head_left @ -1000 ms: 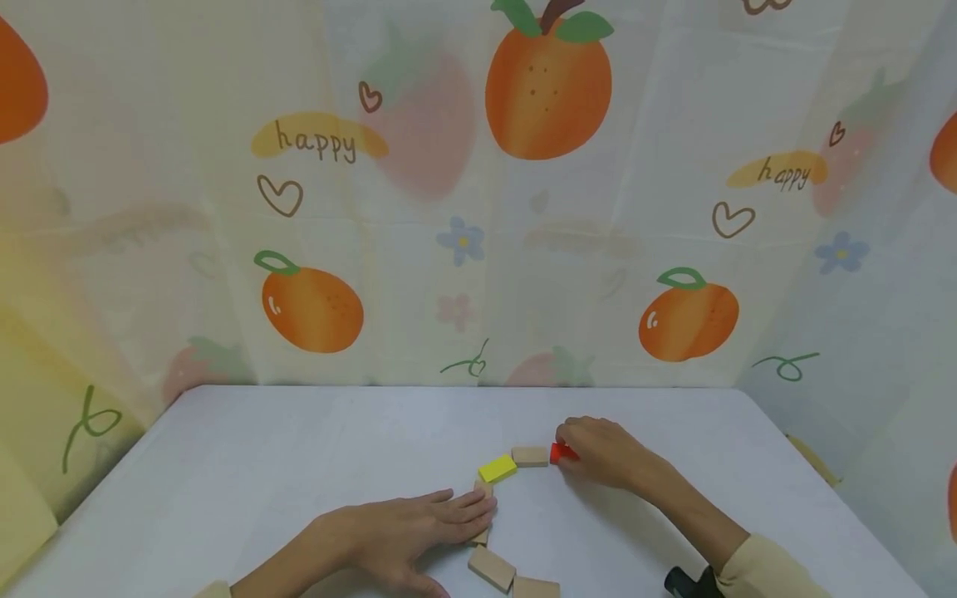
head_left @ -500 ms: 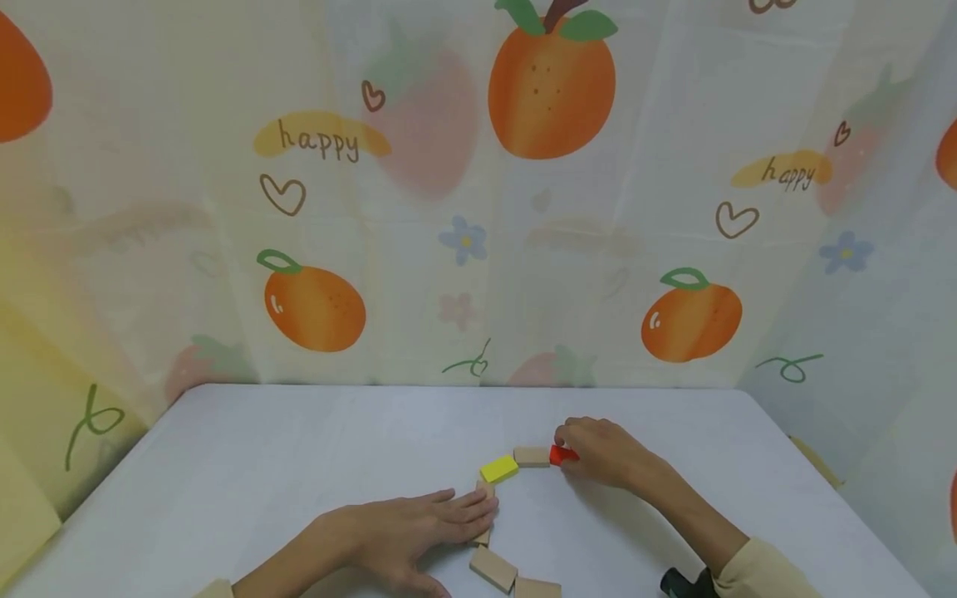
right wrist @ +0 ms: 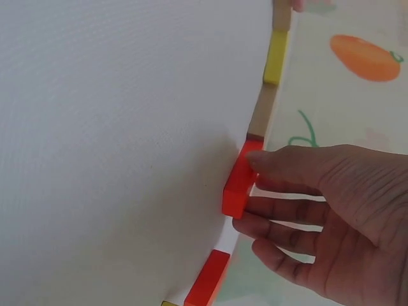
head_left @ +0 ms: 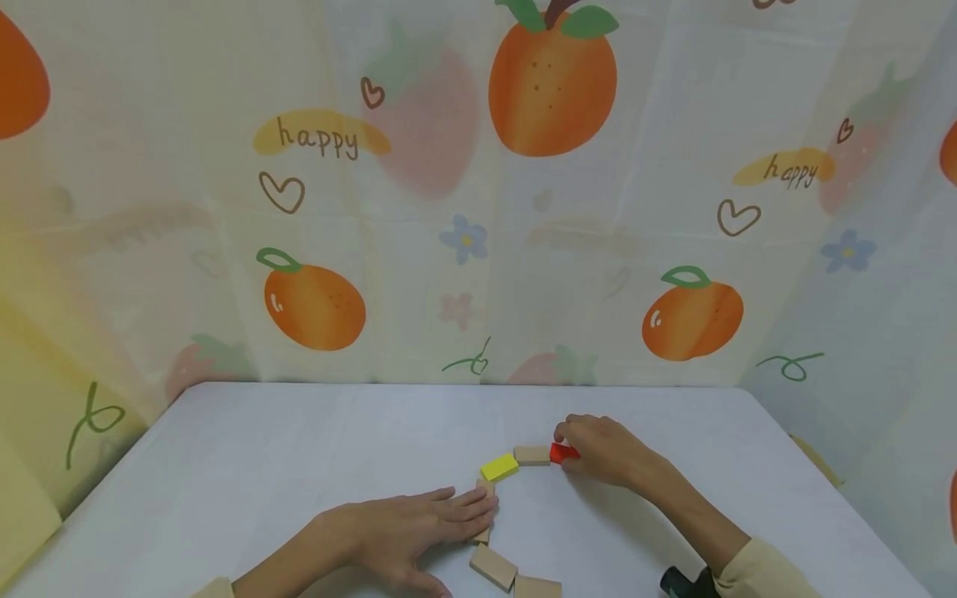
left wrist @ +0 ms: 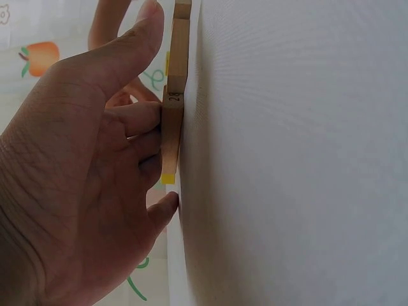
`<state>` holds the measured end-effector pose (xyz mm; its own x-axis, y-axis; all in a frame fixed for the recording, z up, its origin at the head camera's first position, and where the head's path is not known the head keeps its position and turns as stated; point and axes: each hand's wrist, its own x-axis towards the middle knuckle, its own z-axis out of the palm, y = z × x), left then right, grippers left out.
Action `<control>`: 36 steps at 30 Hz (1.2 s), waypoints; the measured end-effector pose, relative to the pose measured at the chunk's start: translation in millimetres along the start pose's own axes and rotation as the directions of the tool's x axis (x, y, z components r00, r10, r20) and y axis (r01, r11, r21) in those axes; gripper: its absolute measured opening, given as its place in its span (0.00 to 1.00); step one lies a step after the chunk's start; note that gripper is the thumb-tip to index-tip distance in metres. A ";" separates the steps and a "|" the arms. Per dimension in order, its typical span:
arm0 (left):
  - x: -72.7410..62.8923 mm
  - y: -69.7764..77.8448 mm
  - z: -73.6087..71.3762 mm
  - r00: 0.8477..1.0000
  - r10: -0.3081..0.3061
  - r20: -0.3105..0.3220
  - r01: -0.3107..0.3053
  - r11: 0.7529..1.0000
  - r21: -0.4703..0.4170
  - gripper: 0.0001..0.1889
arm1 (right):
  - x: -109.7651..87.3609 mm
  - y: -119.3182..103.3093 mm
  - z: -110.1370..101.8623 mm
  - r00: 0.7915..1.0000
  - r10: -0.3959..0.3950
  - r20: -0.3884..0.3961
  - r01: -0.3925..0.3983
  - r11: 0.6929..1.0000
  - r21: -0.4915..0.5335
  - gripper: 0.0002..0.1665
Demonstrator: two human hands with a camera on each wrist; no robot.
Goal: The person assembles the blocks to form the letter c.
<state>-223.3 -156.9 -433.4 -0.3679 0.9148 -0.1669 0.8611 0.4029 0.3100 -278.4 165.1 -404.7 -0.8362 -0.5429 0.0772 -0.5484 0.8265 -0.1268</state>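
Note:
My right hand [head_left: 607, 451] pinches a red wooden block [right wrist: 240, 182] between thumb and fingers, at the far end of a curved row. One end of that block meets a plain wooden block [head_left: 532, 455], beside which lies a yellow block [head_left: 499, 467]. Fingers outstretched, my left hand [head_left: 407, 530] rests on another plain block [left wrist: 171, 131] on the row's left side, partly covering it. Two more plain blocks [head_left: 493, 567] lie nearer to me, the last one cut by the frame's lower edge. All the blocks lie flat on the white table [head_left: 299, 440].
A second red block [right wrist: 208, 278] lies apart from the held one, and a bit of yellow [right wrist: 169, 303] shows beyond it; my right hand hides both in the head view. A black object [head_left: 684, 583] is at the right sleeve. A fruit-patterned curtain [head_left: 419, 274] hangs behind the table.
Both hands stay in place, the right still pinching the red block and the left on the plain block. The head view has shifted very slightly.

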 end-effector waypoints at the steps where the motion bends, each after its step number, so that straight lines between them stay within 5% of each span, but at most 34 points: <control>1: 0.0 -0.3 0.2 1.000 0.001 0.000 -0.001 1.000 -0.001 0.45 | 0.0 -0.2 -0.3 1.000 0.002 0.002 -0.002 1.000 0.000 0.19; 36: 0.6 -1.3 1.2 1.000 0.015 -0.010 -0.015 0.999 0.035 0.45 | -0.7 -1.5 0.9 1.000 -0.016 0.007 0.016 1.000 -0.024 0.20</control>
<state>-224.3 -157.0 -435.0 -0.3585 0.9209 -0.1531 0.8781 0.3883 0.2795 -277.0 164.1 -405.5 -0.8272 -0.5572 0.0725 -0.5619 0.8209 -0.1020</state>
